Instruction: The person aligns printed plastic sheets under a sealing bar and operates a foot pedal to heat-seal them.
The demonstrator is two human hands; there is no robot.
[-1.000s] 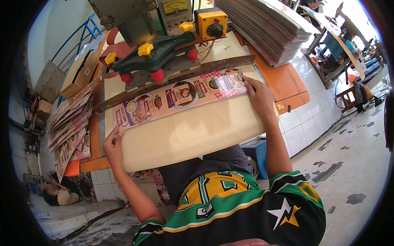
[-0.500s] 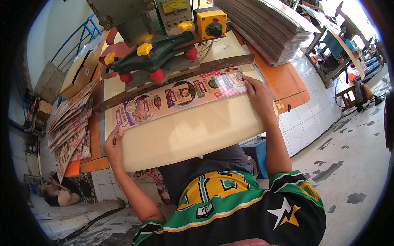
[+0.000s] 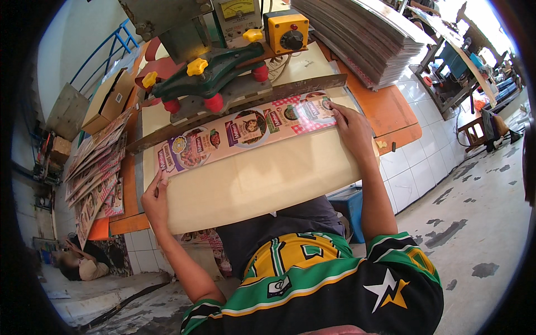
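Observation:
A long printed strip (image 3: 223, 135) with food pictures on pink and checked patterns lies across a cream board (image 3: 251, 178). Its far long edge runs along a metal bar (image 3: 234, 111) of the machine. At the strip's lower left corner, my left hand (image 3: 155, 204) is closed in a pinch. My right hand (image 3: 353, 129) grips the opposite end, its thumb and fingers closed at the corner. Just beyond the bar stands the press head (image 3: 209, 84), dark green with yellow knobs and red feet. The undersides of both hands' grips are hidden.
Many printed strips (image 3: 97, 167) lie in a loose pile on the left, near an open cardboard box (image 3: 106, 100). A tall stack of sheets (image 3: 357, 39) stands at the back right. Beside the press is a yellow control box (image 3: 286, 32). A person (image 3: 84, 262) sits low at far left.

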